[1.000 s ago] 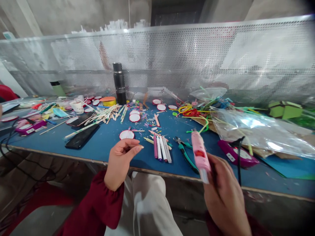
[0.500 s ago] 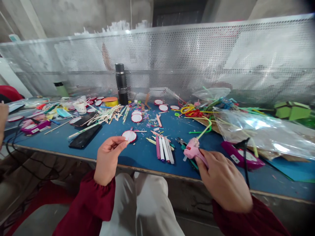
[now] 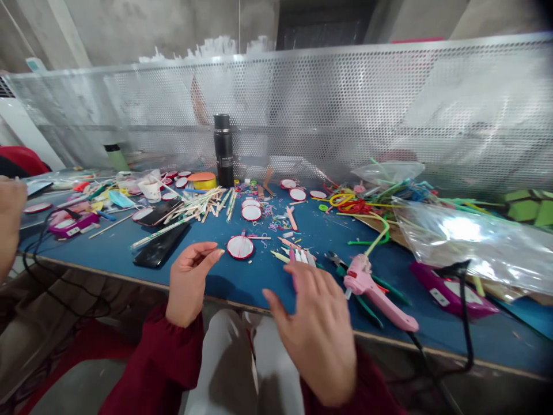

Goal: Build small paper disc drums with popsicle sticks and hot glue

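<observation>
Left hand: the left hand (image 3: 190, 282) is raised over the near edge of the table (image 3: 108, 253) with the palm turned inward and the fingers half curled. The forefinger reaches toward a red-rimmed disc (image 3: 240, 246) without touching it. I cannot tell whether thumb and forefinger pinch anything.
Right hand: the right hand (image 3: 317, 328) shows its back to the camera with the fingers spread wide and slack. It grips nothing. Its fingertips hang over the markers (image 3: 302, 255), which lie side by side at the near edge.
Sleeves: dark red cuffs (image 3: 159, 369) gather at both wrists.
Glue gun: the pink glue gun (image 3: 371, 285) lies on its side on the table, near the near edge and just right of the right hand but apart from it. Its nozzle points toward the far side.
Pliers: green-handled pliers (image 3: 345, 262) lie partly under the glue gun.
Cord: a black cord (image 3: 469, 340) loops off the near edge by the glue gun's handle.
Flask: a black flask (image 3: 223, 150) stands upright by the far edge, against the perforated screen (image 3: 345, 115). It carries pale lettering that is too small to read.
Purple case: a purple case (image 3: 449, 291) to the right of the glue gun has a white label, also unreadable.
Phone: a black phone (image 3: 162, 245) lies flat left of the disc.
Another person: a hand (image 3: 11, 219) shows at the table's left edge.
</observation>
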Motion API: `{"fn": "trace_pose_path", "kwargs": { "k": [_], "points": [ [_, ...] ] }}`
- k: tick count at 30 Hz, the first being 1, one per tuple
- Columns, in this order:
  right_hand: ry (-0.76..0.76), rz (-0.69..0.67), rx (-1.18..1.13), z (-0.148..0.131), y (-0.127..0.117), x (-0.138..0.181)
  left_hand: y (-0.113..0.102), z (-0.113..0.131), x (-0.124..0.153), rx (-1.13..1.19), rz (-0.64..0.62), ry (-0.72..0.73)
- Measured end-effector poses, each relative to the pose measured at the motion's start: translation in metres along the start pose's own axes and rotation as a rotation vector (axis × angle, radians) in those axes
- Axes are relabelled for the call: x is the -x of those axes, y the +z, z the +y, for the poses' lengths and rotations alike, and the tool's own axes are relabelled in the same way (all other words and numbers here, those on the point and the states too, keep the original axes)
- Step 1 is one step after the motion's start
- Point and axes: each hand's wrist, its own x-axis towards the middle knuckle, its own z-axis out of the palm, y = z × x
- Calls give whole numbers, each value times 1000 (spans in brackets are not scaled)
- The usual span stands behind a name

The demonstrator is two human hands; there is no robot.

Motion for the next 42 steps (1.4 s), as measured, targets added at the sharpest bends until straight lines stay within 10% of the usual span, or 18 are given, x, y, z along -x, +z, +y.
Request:
{"fn": "trace_pose_path", "kwargs": {
  "k": [6, 16, 26, 42],
  "points": [
    [84, -97, 179, -47, 62, -51, -13, 5, -12, -50, -22, 3],
    [61, -125, 307, -44, 116, -69, -20, 5, -27, 9, -71, -40],
    [101, -76, 214, -55, 90, -70, -28, 9, -27, 3, -72, -46],
    [-95, 76, -157, -19, 44, 26, -2, 5, 14, -116, -107, 61]
  ]
}}
